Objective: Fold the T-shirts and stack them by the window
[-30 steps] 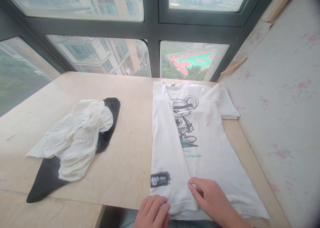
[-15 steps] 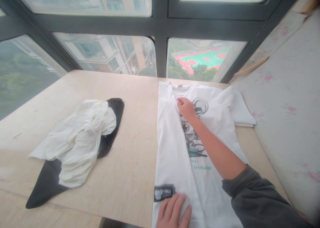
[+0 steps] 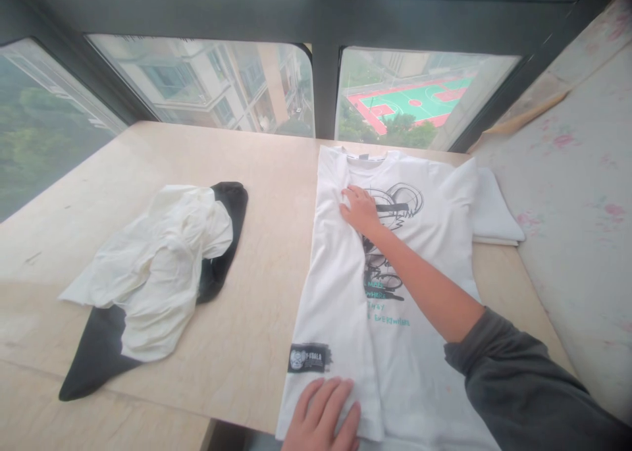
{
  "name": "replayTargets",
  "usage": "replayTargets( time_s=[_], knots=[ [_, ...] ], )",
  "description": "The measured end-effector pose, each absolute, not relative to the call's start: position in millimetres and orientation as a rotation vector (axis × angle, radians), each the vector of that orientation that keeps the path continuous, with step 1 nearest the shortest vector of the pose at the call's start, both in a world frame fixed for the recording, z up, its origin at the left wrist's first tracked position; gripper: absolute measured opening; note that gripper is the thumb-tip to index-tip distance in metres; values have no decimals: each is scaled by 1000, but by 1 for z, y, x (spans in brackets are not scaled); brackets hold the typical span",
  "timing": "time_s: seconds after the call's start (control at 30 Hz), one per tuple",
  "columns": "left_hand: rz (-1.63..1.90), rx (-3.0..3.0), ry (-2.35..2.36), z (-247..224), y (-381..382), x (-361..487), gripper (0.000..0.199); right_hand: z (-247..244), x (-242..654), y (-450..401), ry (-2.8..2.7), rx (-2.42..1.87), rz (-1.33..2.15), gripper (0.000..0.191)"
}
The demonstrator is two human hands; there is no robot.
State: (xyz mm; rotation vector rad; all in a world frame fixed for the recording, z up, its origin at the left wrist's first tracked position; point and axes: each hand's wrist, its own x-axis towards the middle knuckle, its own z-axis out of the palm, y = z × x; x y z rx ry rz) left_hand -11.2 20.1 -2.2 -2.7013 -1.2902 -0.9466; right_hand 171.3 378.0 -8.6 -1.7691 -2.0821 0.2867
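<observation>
A white T-shirt (image 3: 424,372) lies front up, with a black sketch print and green lettering. Its left side is folded inward as a long strip (image 3: 330,286), which covers part of the print and carries a black patch (image 3: 309,357) near the hem. My right hand (image 3: 360,209) rests palm down on the upper part of that strip, below the collar, fingers laid on the cloth. Close to the hem, below the patch, my left hand (image 3: 323,415) lies on the strip with its fingers apart. Part of the left hand is cut off by the frame's bottom edge.
On the left of the pale tabletop (image 3: 276,194) lies a crumpled white garment (image 3: 162,260) over a black cloth (image 3: 93,355). Folded white cloth (image 3: 496,211) sits beside the shirt's right sleeve. A floral wall (image 3: 582,240) bounds the right, and dark window frames (image 3: 326,95) the back.
My right hand has gone from a pinch near the collar to lying on the folded strip. The strip's lower end has shifted left, and my left hand with it. The view has tilted down.
</observation>
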Motion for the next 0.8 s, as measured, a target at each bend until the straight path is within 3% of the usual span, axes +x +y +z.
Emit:
replayTargets(
  time_s=[0.23, 0.4, 0.47, 0.63, 0.73, 0.8],
  knots=[
    [-948, -2563, -1466, -14, 1, 34, 47, 3, 184, 387, -1792, -1829, 589, 52],
    [-514, -2690, -1856, -8, -3, 77, 76, 17, 196, 407, -1710, -1963, 669, 50],
    [-190, -2794, -2040, 1, 3, 91, 67, 20, 198, 416, -1717, -2001, 697, 48],
    [526, -2925, -2247, 5, 23, 103, 16, 24, 193, 434, -1806, -2058, 779, 35],
    [465, -2959, -2225, -2, 22, 95, 12, 29, 188, 439, -1873, -2061, 836, 17],
    [283, -3009, -2173, -3, 18, 88, 14, 31, 186, 439, -1888, -2056, 845, 16]
  ],
)
